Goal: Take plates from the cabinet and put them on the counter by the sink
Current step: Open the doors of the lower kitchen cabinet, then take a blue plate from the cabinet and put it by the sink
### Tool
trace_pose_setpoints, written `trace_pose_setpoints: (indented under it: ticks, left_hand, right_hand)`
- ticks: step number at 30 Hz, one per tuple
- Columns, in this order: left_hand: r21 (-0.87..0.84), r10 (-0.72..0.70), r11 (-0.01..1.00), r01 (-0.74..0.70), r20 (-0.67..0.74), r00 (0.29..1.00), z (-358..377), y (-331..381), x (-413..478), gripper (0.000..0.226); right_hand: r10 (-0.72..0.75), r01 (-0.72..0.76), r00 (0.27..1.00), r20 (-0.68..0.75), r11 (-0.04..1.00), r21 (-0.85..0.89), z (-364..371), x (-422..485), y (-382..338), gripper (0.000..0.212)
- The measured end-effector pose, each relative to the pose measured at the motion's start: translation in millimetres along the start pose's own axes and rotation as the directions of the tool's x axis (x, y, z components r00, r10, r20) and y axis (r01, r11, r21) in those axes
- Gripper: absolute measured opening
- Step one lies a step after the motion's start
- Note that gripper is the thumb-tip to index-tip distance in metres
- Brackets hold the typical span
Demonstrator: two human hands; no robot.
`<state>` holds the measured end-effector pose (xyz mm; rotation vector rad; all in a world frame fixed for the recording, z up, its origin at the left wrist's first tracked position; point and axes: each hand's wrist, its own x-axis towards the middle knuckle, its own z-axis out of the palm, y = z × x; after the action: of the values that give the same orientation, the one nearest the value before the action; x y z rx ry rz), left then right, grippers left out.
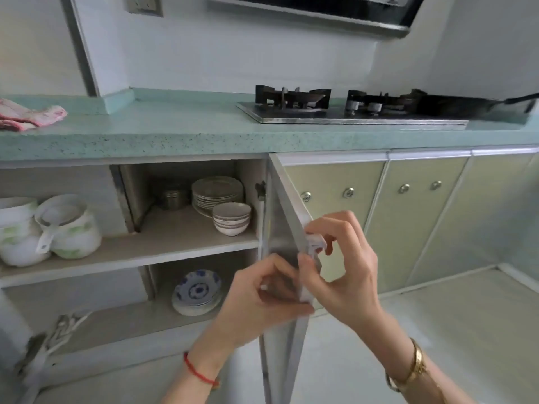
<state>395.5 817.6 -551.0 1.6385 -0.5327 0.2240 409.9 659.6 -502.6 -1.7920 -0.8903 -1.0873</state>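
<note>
The cabinet under the green counter (175, 132) stands open. On its upper shelf sits a stack of pale plates (217, 189), with several stacked bowls (232, 218) in front. On the lower shelf blue-patterned plates (197, 291) lean in a small pile. The open cabinet door (284, 199) juts toward me, edge on. My left hand (259, 298) grips the door's inner side near its edge. My right hand (341, 266) pinches a white latch (315, 246) on the door's edge.
White pots with green print (67, 225) fill the upper shelf at the left. A gas stove (350, 112) with a black pan (466, 104) sits on the counter at the right. A pink cloth (29, 115) lies at the far left. Closed doors (417, 217) run to the right.
</note>
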Motion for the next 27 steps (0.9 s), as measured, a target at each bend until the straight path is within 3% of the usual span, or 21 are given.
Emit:
trace_pose_setpoints:
  ticks: [14,19,23,27]
  left_hand:
    - [0.157,0.157,0.980,-0.120,-0.249,0.956,124.5,-16.5,41.8,0.027]
    - [0.159,0.149,0.981,-0.114,-0.223,0.963,117.6,-16.5,36.1,0.035]
    - [0.185,0.191,0.969,-0.163,-0.147,0.970,108.4,-11.8,35.8,0.038]
    - [0.245,0.279,0.941,-0.235,-0.162,0.947,85.5,-4.1,31.9,0.022]
  right_hand:
    - [0.144,-0.158,0.986,-0.077,0.963,-0.219,-89.4,-7.7,54.7,0.033]
    - [0.098,-0.126,0.988,-0.121,0.961,-0.246,-85.9,-7.6,48.8,0.024]
    - [0.022,-0.137,0.968,-0.248,0.879,-0.457,-78.0,-3.6,35.9,0.017]
    - [-0.140,0.041,0.974,-0.178,0.881,-0.471,-60.9,6.1,14.2,0.013]
